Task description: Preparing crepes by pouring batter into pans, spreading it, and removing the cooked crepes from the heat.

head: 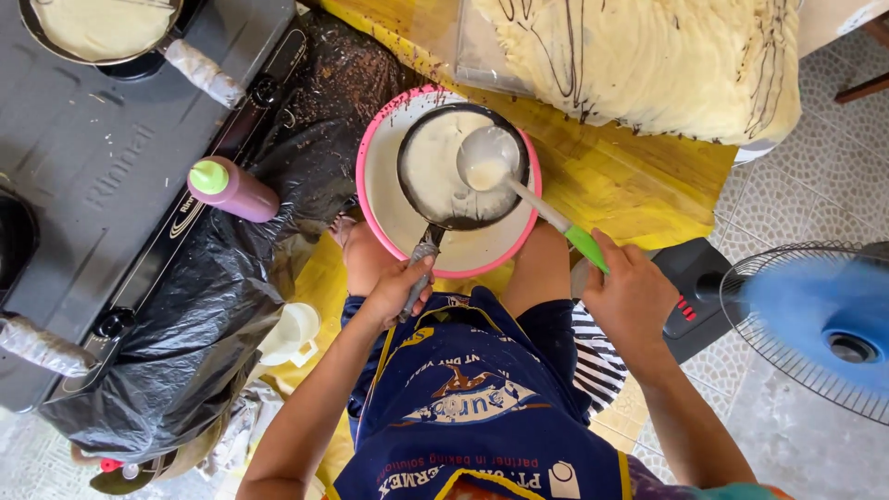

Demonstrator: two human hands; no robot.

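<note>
My left hand [396,289] grips the wrapped handle of a small black pan [435,171] coated with pale batter. I hold the pan over a pink-rimmed basin [384,218] of white batter between my knees. A white ladle [488,157] with a green grip is in my right hand [630,294]; its bowl, holding a little batter, is over the pan's right side. I wear a dark blue apron [472,398].
A grey gas stove [102,157] on the left carries another pan of batter [97,28]. A purple squeeze bottle with a green cap [231,189] lies on black plastic sheeting [222,278]. Stacked thin crepes [648,56] lie at the top. A blue floor fan [815,324] spins on the right.
</note>
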